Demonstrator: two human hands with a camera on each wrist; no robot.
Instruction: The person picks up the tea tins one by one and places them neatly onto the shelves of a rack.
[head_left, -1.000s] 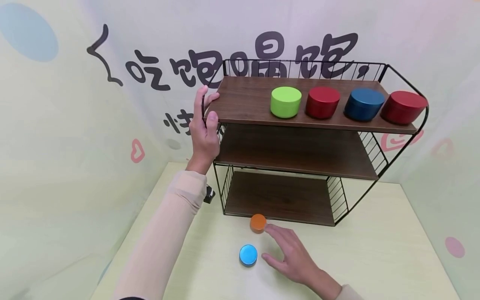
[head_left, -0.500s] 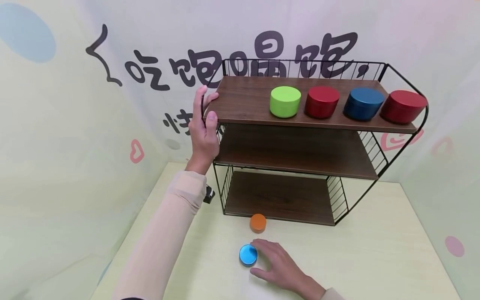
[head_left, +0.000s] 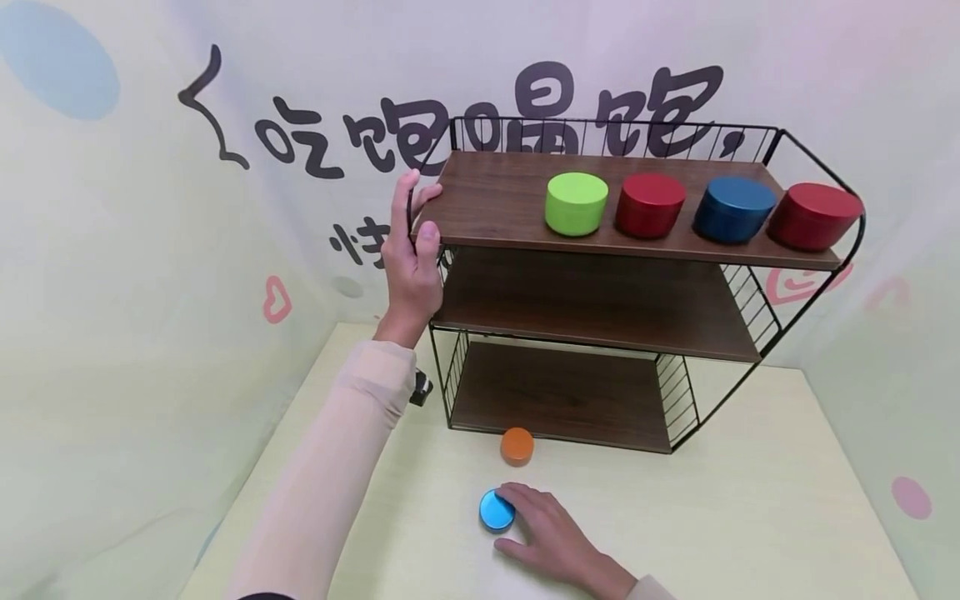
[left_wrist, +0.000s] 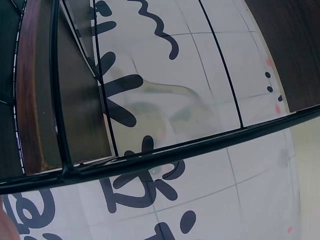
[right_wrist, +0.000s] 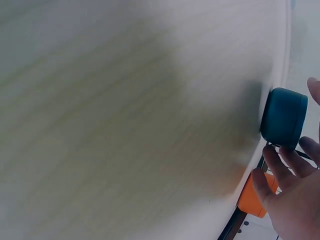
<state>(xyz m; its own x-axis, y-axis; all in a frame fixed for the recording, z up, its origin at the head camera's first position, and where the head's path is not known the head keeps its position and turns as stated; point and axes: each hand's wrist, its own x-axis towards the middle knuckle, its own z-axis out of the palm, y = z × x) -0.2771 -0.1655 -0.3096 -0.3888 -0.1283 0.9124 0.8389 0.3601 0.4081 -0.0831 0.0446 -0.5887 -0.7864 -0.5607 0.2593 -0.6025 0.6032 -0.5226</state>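
My left hand grips the upper left side of a three-tier rack with brown wood boards and black wire frame, its thumb on the top board's front edge. In the left wrist view, the rack's black rail crosses close by. On the table, my right hand reaches around a light blue round tin, fingers at its far right rim and thumb apart from it. The right wrist view shows the tin in the gap between thumb and loosely bent fingers. Just behind it sits a smaller-looking orange tin.
Along the top board stand a green tin, a red tin, a dark blue tin and another red tin. A small black object lies beside the rack's left foot. Printed cloth walls enclose the table.
My right hand has moved from beside the orange tin toward the front left, to the light blue tin. My left hand keeps its hold on the rack, and the tins stay put.
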